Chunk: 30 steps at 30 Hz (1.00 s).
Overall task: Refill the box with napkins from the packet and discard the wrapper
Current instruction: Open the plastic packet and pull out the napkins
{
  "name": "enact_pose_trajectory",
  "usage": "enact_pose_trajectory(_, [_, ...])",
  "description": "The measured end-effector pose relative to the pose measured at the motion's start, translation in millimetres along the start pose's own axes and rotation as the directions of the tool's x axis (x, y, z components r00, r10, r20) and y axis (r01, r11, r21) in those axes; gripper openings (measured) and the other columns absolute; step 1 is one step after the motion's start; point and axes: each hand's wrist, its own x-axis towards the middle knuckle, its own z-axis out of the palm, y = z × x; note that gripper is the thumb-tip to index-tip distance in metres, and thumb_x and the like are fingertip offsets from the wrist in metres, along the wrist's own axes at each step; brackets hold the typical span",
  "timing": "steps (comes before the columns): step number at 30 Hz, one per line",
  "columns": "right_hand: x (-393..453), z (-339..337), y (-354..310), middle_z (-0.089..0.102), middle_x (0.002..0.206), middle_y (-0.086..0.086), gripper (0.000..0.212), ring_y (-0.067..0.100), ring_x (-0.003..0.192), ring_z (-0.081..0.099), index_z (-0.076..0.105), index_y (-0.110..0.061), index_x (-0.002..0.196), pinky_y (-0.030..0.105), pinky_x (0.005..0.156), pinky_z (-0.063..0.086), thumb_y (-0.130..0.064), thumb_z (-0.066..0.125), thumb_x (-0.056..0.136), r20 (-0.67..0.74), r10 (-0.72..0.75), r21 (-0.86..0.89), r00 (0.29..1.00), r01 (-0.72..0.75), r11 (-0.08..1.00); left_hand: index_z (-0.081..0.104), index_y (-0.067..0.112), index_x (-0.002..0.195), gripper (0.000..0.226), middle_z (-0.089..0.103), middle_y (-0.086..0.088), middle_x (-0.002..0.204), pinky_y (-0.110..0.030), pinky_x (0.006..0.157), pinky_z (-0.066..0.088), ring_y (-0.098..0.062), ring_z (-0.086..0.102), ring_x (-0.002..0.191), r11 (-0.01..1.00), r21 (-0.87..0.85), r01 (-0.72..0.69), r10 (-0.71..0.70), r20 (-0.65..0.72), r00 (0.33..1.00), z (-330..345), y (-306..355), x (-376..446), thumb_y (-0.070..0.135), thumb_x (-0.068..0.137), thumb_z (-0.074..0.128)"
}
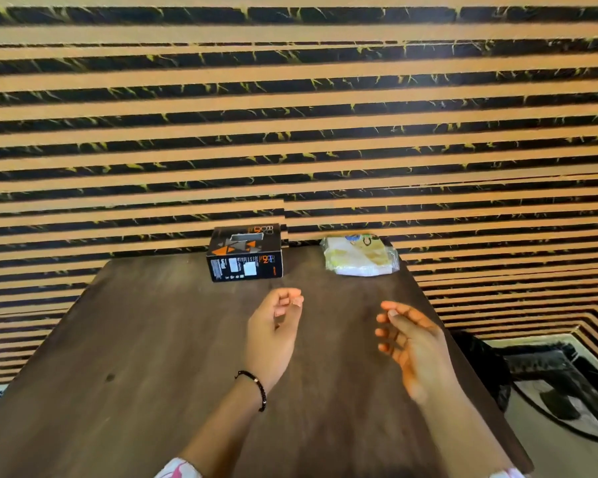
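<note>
Head view: dark wooden table (pixel 152 339) filled the lower frame, set against a wall (pixel 290 115) of orange and black horizontal stripes. The box (pixel 245 254), black with orange triangles and a white label, stood at the table's far edge, at about 12 o'clock from the hands and touching or just short of the wall; cannot tell which. The napkin packet (pixel 359 256), clear wrapper around white and pale yellow napkins, lay at roughly 1 o'clock, near the far right corner, well apart from the box. The left hand (pixel 273 332) hovered over the table just below the box, fingers curled loosely inward toward the palm, holding nothing; a dark beaded bracelet (pixel 256 388) sat on that wrist. The right hand (pixel 415 346) hovered at 3 o'clock from the left, palm turned toward it, fingers spread apart and slightly bent, empty. Neither hand touched box or packet. A pink-and-white sleeve (pixel 178 469) showed at the bottom edge.
</note>
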Motion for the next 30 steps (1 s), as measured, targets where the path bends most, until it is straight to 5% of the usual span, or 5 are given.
enact_pose_trajectory(10, [169,-34,-12,0.068,0.088,0.003,0.015,0.018,0.080,0.060,0.067,-0.018,0.093,0.033,0.071,0.046,-0.015,0.052,0.092,0.077,0.170,-0.329,0.982,-0.136,0.934,0.059,0.023,0.103,0.013,0.064,0.007,0.102,0.000,0.070,0.040,0.000,0.058,0.092,0.983,0.140,0.117,-0.128,0.075,0.989,96,-43,113,0.025,0.091,0.054])
enact_pose_trajectory(16, [263,-42,8,0.066,0.109,0.000,0.014,0.013,0.098,0.060,0.063,-0.023,0.099,0.032,0.091,0.046,-0.022,0.062,0.085,0.133,0.185,-0.577,0.974,-0.075,0.813,0.045,0.020,0.127,0.040,0.047,0.001,0.125,-0.030,0.094,0.044,-0.017,0.049,0.115,0.877,0.473,0.086,-0.225,0.246,0.943,142,-81,177,0.033,0.090,0.053])
enact_pose_trajectory(20, [323,-38,31,0.046,0.141,0.003,0.046,0.026,0.136,0.032,0.054,-0.021,0.125,0.041,0.114,0.027,-0.031,0.065,0.081,0.236,-0.054,-0.848,0.970,0.233,0.477,0.022,0.019,0.143,0.063,0.019,-0.005,0.154,-0.046,0.115,0.016,-0.023,0.015,0.141,0.653,0.753,-0.080,-0.249,0.313,0.916,173,-108,226,0.042,0.090,0.047])
enact_pose_trajectory(24, [361,-32,45,0.018,0.157,-0.001,0.064,0.024,0.146,0.000,0.026,-0.023,0.143,0.046,0.119,0.003,-0.046,0.049,0.088,0.292,0.035,-0.956,0.956,0.290,0.054,0.004,0.017,0.146,0.070,-0.004,-0.002,0.157,-0.052,0.113,-0.005,-0.021,-0.007,0.144,0.435,0.873,-0.220,-0.285,0.365,0.886,202,-120,264,0.041,0.092,0.041])
enact_pose_trajectory(30, [371,-34,54,0.026,0.154,-0.002,0.063,0.019,0.146,0.005,0.024,-0.020,0.142,0.053,0.114,-0.011,-0.039,0.049,0.088,0.331,0.037,-0.933,0.943,0.333,-0.140,0.002,0.017,0.146,0.068,0.001,0.000,0.158,-0.052,0.111,-0.013,-0.017,0.000,0.144,0.323,0.883,-0.340,-0.319,0.440,0.839,207,-137,274,0.041,0.092,0.035])
